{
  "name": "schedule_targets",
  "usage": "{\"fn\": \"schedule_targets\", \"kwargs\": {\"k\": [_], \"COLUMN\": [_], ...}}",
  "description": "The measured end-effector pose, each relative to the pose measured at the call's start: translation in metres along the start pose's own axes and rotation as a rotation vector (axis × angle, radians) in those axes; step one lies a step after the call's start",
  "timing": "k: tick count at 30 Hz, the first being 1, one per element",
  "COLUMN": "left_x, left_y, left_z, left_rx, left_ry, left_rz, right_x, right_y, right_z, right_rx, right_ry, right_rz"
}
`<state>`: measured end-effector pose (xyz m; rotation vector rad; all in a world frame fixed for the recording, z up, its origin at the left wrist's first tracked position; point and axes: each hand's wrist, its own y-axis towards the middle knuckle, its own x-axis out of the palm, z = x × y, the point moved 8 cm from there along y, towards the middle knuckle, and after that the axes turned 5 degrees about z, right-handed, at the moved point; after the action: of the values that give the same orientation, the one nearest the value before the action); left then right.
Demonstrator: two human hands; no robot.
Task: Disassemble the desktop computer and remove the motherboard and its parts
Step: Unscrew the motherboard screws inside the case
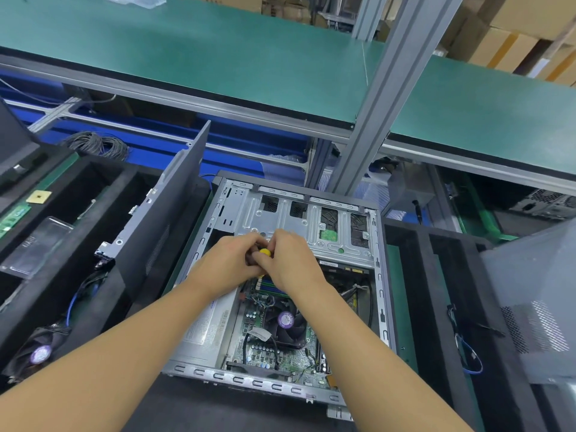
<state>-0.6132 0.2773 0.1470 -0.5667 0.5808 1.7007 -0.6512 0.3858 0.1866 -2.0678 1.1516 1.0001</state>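
Motherboard (280,353) is in the open desktop case (381,275), which lies flat at centre frame. The board takes up the lower half of the case, and its long axis runs from the bottom rim up toward the metal drive cage (280,219). The CPU fan (288,321) sits on it, cables are plugged in, and nothing looks lifted yet.

Both hands meet right where the top end of the board disappears under the near edge of the cage. So the board lies below the hands in the frame, on the side toward the person. Left hand (232,260) is curled round the dark grip of a yellow-capped screwdriver (265,251). Right hand (291,255) pinches it just under the cap, with the knuckles touching the left's. The cap faces the camera, so my guess is the shaft points down into the case, but the tip and whatever screw it's on are hidden under the fingers.

Neither hand is really nearer. The right forearm crosses over the board itself, and the left comes in over the silver labelled box (212,322) beside it.

Side panel (174,213) stands on edge just left of the case.
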Motion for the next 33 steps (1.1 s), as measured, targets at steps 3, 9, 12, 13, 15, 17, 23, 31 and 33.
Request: {"fn": "schedule_targets", "kwargs": {"k": [3, 9, 12, 13, 15, 17, 23, 31, 33], "left_x": [0.001, 0.002, 0.001, 0.001, 0.002, 0.002, 0.004, 0.002, 0.000], "left_y": [-0.001, -0.001, -0.001, -0.001, -0.001, 0.000, -0.001, -0.001, -0.004], "left_z": [0.001, 0.001, 0.001, 0.001, 0.001, 0.002, 0.003, 0.006, 0.011], "left_rx": [0.019, 0.026, 0.017, 0.014, 0.015, 0.025, 0.053, 0.051, 0.089], "left_ry": [-0.019, 0.007, -0.003, -0.006, -0.014, -0.029, -0.033, -0.015, -0.028], "left_rz": [0.005, -0.013, -0.013, -0.014, -0.018, -0.025, -0.049, -0.021, -0.004], "right_x": [0.000, 0.002, 0.003, 0.002, 0.001, 0.002, 0.004, 0.009, 0.004], "right_y": [0.002, 0.003, 0.001, 0.001, 0.001, 0.001, 0.002, -0.005, -0.006], "right_z": [-0.002, -0.002, -0.001, -0.001, -0.001, -0.003, -0.002, -0.002, -0.002], "right_rx": [-0.017, -0.015, 0.000, 0.001, -0.015, -0.036, -0.010, -0.028, -0.036], "right_ry": [-0.006, 0.005, 0.060, 0.062, 0.025, 0.002, 0.005, -0.035, -0.030], "right_rz": [-0.004, -0.085, -0.053, -0.031, -0.013, -0.024, -0.075, -0.010, 0.022]}}
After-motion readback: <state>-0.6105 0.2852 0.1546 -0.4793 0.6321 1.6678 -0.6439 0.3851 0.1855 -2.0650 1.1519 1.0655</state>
